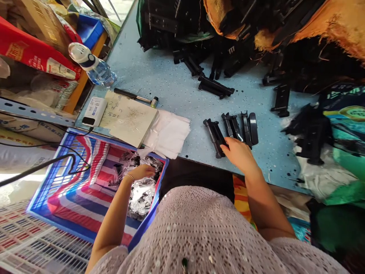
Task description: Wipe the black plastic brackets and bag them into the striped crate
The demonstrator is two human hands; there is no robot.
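Note:
My left hand (142, 172) is over the blue crate (58, 150) at the lower left, above plastic-wrapped parts (142, 198); whether its fingers grip anything is too small to tell. On the light blue table (182, 95), my right hand (238, 152) touches the near end of a black plastic part (214, 137). Beside that part, a second black part (231, 125) lies just beyond my right hand, and a third one (249, 128) stands to its right. The fingers of my right hand are partly hidden by its back.
Heaps of black parts (196, 23) cover the table's far side. Left of centre lie a cardboard sheet (128, 120), a white cloth (171, 133), a hammer (134, 96), a white device (95, 110) and a bottle (101, 70). Plastic bags (319, 175) sit at right.

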